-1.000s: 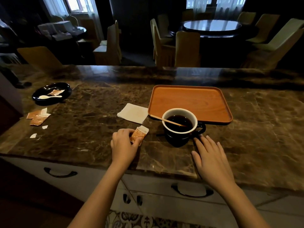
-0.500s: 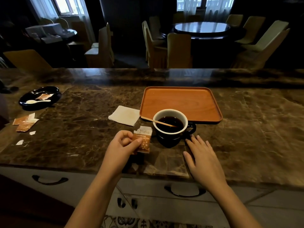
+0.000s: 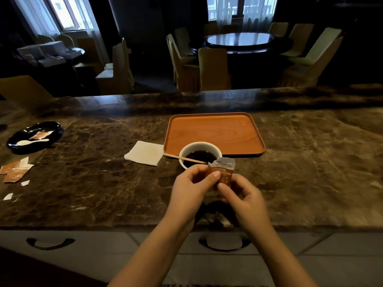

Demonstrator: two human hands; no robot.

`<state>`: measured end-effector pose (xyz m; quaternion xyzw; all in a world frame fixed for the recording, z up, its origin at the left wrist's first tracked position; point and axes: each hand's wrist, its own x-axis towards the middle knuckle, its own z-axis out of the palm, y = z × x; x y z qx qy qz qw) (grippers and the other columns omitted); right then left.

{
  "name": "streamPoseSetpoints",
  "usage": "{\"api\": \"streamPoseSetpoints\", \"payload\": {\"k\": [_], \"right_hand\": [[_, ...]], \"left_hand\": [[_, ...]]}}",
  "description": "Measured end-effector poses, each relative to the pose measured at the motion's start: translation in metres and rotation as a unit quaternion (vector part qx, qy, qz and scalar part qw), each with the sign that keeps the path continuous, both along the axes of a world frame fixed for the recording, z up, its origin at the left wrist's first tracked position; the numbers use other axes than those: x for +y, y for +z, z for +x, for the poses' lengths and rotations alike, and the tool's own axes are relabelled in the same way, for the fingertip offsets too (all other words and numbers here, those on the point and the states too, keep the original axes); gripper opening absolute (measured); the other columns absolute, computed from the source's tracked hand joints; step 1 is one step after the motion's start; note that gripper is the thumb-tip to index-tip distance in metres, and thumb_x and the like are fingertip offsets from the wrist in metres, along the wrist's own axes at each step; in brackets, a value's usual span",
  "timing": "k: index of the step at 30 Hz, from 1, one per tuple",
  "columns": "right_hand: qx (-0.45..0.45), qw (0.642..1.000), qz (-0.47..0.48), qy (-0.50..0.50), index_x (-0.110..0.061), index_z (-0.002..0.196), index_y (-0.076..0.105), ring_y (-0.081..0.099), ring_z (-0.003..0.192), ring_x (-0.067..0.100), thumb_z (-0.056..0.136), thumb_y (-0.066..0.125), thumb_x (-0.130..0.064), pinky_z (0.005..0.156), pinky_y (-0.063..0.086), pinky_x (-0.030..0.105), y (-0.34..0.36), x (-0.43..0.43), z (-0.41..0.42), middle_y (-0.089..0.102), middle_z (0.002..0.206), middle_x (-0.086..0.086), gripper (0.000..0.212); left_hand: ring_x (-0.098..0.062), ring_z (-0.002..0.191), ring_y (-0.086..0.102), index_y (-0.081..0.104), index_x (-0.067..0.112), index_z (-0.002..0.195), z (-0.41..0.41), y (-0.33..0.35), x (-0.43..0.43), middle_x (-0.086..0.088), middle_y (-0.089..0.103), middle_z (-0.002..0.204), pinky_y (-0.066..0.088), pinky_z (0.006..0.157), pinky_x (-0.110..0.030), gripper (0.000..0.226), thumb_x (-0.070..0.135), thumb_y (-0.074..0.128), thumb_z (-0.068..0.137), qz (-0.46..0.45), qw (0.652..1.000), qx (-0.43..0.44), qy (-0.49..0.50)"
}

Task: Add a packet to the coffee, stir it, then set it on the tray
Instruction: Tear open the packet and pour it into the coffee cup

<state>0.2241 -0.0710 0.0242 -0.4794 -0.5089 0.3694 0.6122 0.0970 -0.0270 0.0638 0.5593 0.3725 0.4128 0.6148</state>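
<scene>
A: Since half a second ago the right hand (image 3: 244, 200) has been lifted off the counter (image 3: 99, 183) and brought to the packet (image 3: 224, 172), which has been raised from beside the cup to just in front of it.

B: Grip state?

A: The packet is being pinched by both hands. The left hand (image 3: 191, 190) is curled, thumb pressed on the packet's lower left face. The right hand is closed on its lower right edge. The white top strip is being held upright, clear of the fingers.

B: Torn yet?

A: Cannot be told; the top edge is looking ragged, but the view is being blurred there.

B: Cup position?

A: The cup (image 3: 200, 154) is sitting on the counter, just beside the near edge of the tray (image 3: 213, 133), not on it. Dark coffee is being shown inside. A wooden stirrer (image 3: 184, 159) is lying across the rim, its tip in the coffee, its handle pointing left toward the napkin (image 3: 145, 153).

B: Other clutter?

A: Opened packets (image 3: 14, 170) and scraps are lying far left, near a black dish (image 3: 34, 137).
</scene>
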Motion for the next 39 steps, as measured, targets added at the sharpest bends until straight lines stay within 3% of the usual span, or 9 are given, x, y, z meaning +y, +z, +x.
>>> {"api": "streamPoseSetpoints", "payload": {"k": [5,9,13,16,20,25,30,36,39], "right_hand": [[0.134,0.990,-0.038,0.007,-0.019,0.096,0.069,0.069,0.089,0.026,0.075,0.065,-0.035,0.069,0.058,0.029,0.012,0.016,0.014,0.073,0.096,0.009,0.027],[0.057,0.996,-0.041,0.053,-0.019,0.094,0.064,0.067,0.066,0.017,0.087,0.058,-0.027,0.054,0.053,0.022,0.032,0.039,0.028,0.073,0.078,0.002,0.013],[-0.039,0.989,-0.083,0.115,-0.021,0.089,0.063,0.068,0.063,0.017,0.090,0.054,-0.021,0.050,0.053,0.020,0.056,0.065,0.048,0.073,0.072,0.002,0.009],[-0.070,0.987,-0.092,0.110,-0.022,0.085,0.066,0.065,0.059,0.010,0.088,0.059,-0.023,0.051,0.053,0.017,0.065,0.083,0.059,0.072,0.068,-0.003,0.008],[-0.040,0.985,-0.121,0.113,-0.020,0.081,0.071,0.065,0.062,0.007,0.084,0.064,-0.018,0.054,0.052,0.015,0.064,0.101,0.065,0.073,0.069,-0.005,0.008],[-0.035,0.988,-0.123,0.084,-0.018,0.078,0.070,0.062,0.060,0.006,0.085,0.064,-0.017,0.056,0.053,0.016,0.055,0.114,0.062,0.071,0.063,-0.006,0.010],[-0.040,0.987,-0.124,0.089,-0.016,0.075,0.069,0.064,0.061,0.006,0.085,0.063,-0.017,0.056,0.052,0.016,0.053,0.121,0.060,0.071,0.064,-0.005,0.011],[-0.080,0.991,-0.097,0.051,-0.010,0.075,0.068,0.060,0.052,0.004,0.085,0.063,-0.018,0.049,0.049,0.012,0.050,0.125,0.059,0.066,0.058,-0.003,0.014],[-0.107,0.989,-0.096,0.046,-0.011,0.073,0.068,0.059,0.050,0.002,0.085,0.064,-0.021,0.047,0.047,0.011,0.049,0.126,0.058,0.066,0.054,-0.005,0.016]], "left_hand": [[0.000,0.079,0.067,0.069,0.024,0.088,0.009,0.015,0.015,0.005,0.072,0.087,0.050,0.059,-0.010,0.009,0.023,0.064,0.080,0.034,0.997,0.074,0.001],[0.003,0.073,0.065,0.064,0.023,0.088,0.012,0.040,0.045,0.004,0.068,0.087,0.046,0.053,-0.005,0.008,0.020,0.065,0.080,0.100,0.981,0.165,-0.025],[-0.008,0.074,0.063,0.063,0.023,0.095,0.014,0.073,0.083,0.003,0.064,0.087,0.053,0.064,-0.019,0.019,0.019,0.067,0.077,0.190,0.941,0.276,-0.049],[-0.006,0.072,0.059,0.066,0.018,0.087,0.015,0.086,0.102,0.005,0.064,0.080,0.046,0.064,-0.019,0.011,0.017,0.067,0.077,0.168,0.916,0.340,-0.128],[-0.003,0.063,0.056,0.065,0.012,0.081,0.018,0.079,0.116,0.005,0.062,0.071,0.043,0.052,-0.012,0.009,0.015,0.070,0.074,0.166,0.917,0.351,-0.095],[-0.006,0.064,0.054,0.068,0.016,0.073,0.014,0.068,0.125,0.004,0.065,0.071,0.040,0.057,-0.018,0.006,0.021,0.071,0.074,0.144,0.910,0.375,-0.102],[0.005,0.061,0.061,0.066,0.025,0.063,0.016,0.063,0.129,0.008,0.066,0.067,0.041,0.061,-0.017,0.013,0.020,0.070,0.074,0.171,0.923,0.341,-0.052],[0.012,0.050,0.056,0.066,0.027,0.060,0.010,0.060,0.131,0.009,0.067,0.065,0.039,0.042,-0.004,0.017,0.024,0.068,0.077,0.141,0.921,0.353,-0.085],[0.012,0.052,0.056,0.066,0.027,0.058,0.008,0.058,0.131,0.009,0.066,0.066,0.040,0.050,-0.012,0.019,0.025,0.067,0.077,0.142,0.918,0.361,-0.081]]}}
